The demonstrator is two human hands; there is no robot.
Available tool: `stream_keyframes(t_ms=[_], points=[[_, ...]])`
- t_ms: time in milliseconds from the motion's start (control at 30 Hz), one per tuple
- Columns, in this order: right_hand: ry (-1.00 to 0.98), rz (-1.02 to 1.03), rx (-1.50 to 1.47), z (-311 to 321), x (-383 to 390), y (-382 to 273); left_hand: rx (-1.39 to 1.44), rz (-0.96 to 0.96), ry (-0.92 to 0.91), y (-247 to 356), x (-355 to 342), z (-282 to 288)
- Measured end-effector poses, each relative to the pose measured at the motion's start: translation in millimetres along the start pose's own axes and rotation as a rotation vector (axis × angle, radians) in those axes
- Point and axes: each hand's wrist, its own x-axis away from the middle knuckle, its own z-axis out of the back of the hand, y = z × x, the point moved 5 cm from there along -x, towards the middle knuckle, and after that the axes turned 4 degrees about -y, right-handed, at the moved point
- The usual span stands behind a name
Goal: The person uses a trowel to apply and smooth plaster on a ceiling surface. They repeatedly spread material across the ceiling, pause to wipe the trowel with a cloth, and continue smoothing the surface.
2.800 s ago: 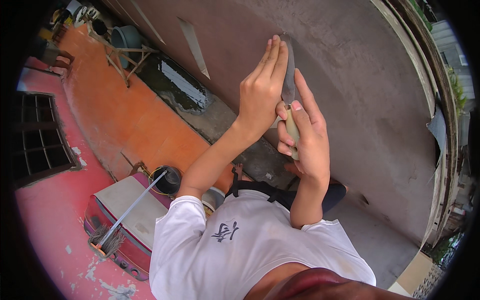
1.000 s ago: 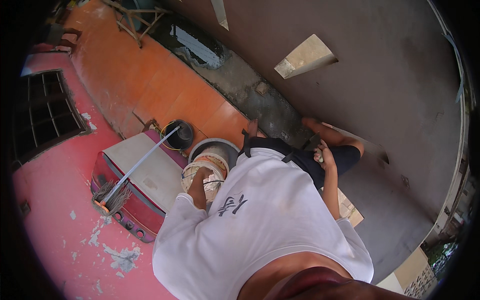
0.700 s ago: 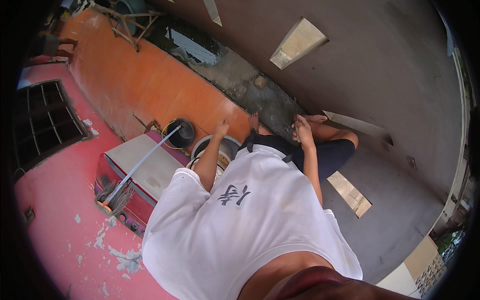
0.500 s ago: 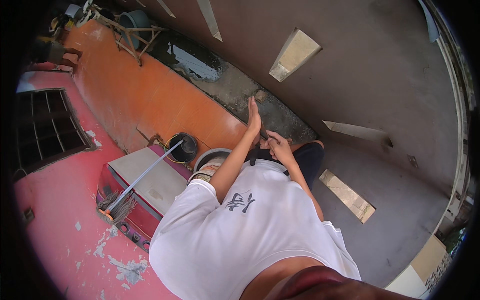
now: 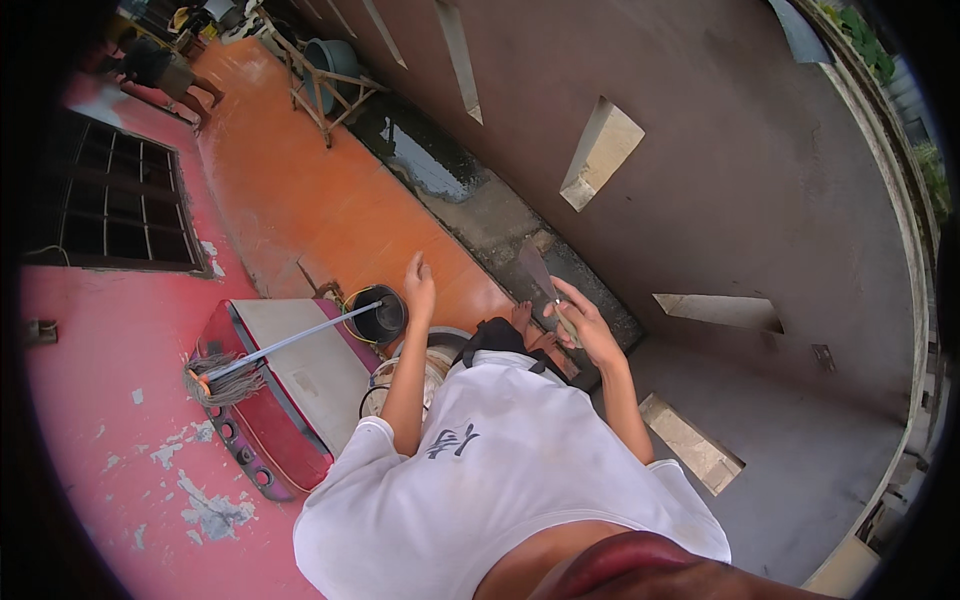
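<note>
Fingers (image 5: 575, 293) of the right hand (image 5: 597, 335) clasp a trowel (image 5: 539, 270) near centre; those of the left hand (image 5: 420, 288) bend loosely. Orange floor (image 5: 310, 200) spans upper left, brownish wall (image 5: 740, 170) upper right. The left forearm (image 5: 404, 385) half-hides a pale bucket (image 5: 437, 372); the upper-left person (image 5: 172, 78) is blurred.

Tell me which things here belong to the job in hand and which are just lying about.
Likely part of the job:
trowel, held in the right hand
left hand, apparently empty
off-white bucket, perhaps, being close by

Probably just lying about:
mop
black bucket, under the mop's handle end
blue-green tub, farther off
</note>
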Motion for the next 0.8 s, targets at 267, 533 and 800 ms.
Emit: stream_keyframes(t_ms=[267,533,800], points=[[0.187,-0.092,0.069,-13.8,-23.3,15.3,-0.159,-0.293,-0.382,114.9,71.8,-42.7],[0.276,-0.072,0.092,-69.3,-91.9,-29.6,-0.4,-0.711,-0.704,166.4,8.2,-69.9],[0.309,0.013,0.139,-138.5,-162.9,-97.5,-0.319,-0.773,-0.701,218.5,-92.2,-14.8]])
